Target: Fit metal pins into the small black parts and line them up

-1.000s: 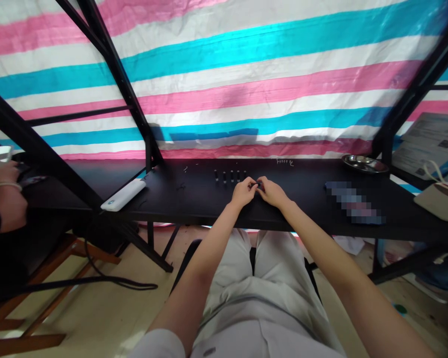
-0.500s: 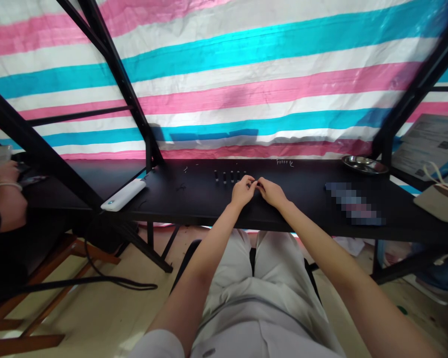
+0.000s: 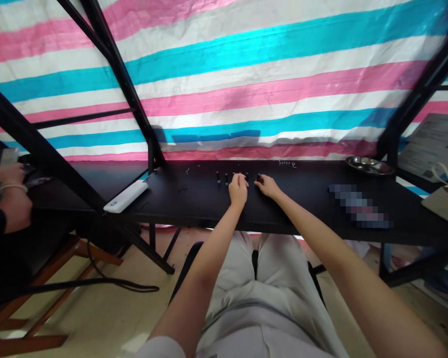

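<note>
A row of small black upright parts (image 3: 222, 178) stands on the black table (image 3: 194, 204), near its far edge. My left hand (image 3: 238, 190) rests on the table with fingers curled, its fingertips at the right end of that row; what they hold, if anything, is hidden. My right hand (image 3: 267, 187) lies just to the right, its fingertips pinched at one more small black part (image 3: 259, 177) that stands a little apart from the row. The two hands are a short gap apart.
A white power bank (image 3: 126, 197) lies at the table's left, a steel dish (image 3: 369, 165) at the far right, tiny metal bits (image 3: 286, 163) at the back. Another person's hand (image 3: 8, 199) works at the left. Black frame bars (image 3: 134, 99) rise in front of a striped tarp.
My hands were together, pinching a small piece between them. They have parted and moved forward to the row, and a black part now stands by my right fingertips.
</note>
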A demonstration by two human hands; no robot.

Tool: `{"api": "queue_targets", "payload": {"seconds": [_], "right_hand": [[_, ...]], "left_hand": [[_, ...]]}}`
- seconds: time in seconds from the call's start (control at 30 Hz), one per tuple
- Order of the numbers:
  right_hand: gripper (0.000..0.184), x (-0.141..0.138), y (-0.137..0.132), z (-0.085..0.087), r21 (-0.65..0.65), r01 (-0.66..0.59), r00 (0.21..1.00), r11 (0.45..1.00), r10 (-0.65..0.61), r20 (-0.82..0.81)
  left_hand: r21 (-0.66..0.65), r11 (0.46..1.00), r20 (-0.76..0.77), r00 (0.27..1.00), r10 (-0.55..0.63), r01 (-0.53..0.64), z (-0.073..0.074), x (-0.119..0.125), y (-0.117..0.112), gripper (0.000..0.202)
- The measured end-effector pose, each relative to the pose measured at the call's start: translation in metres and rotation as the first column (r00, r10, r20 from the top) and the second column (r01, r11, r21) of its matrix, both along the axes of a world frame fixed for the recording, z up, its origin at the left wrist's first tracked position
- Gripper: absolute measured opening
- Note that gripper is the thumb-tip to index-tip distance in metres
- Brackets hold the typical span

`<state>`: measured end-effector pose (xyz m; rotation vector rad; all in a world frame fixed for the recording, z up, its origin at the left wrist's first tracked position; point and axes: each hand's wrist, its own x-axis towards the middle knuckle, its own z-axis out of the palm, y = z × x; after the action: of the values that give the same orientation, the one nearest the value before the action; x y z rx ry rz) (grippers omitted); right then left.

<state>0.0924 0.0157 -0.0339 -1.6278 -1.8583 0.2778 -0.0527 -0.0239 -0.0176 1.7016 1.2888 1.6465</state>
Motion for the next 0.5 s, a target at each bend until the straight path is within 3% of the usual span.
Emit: {"api": "queue_targets", "payload": {"seconds": [0.3, 0.5], "right_hand": [[0.016, -0.014, 0.013, 0.004, -0.092, 0.068, 0.990, 0.993, -0.055, 0.130], [0.031, -0.011, 0.001, 0.003, -0.031, 0.096, 0.954, 0.995, -0.083, 0.287]], "left_hand": [[0.024, 1.000, -0.063, 0.998, -0.011, 0.013, 0.000, -0.001, -0.002, 0.030], [0.013, 1.000, -0.088, 0.996, -0.012, 0.013, 0.000, -0.001, -0.002, 0.031]]}}
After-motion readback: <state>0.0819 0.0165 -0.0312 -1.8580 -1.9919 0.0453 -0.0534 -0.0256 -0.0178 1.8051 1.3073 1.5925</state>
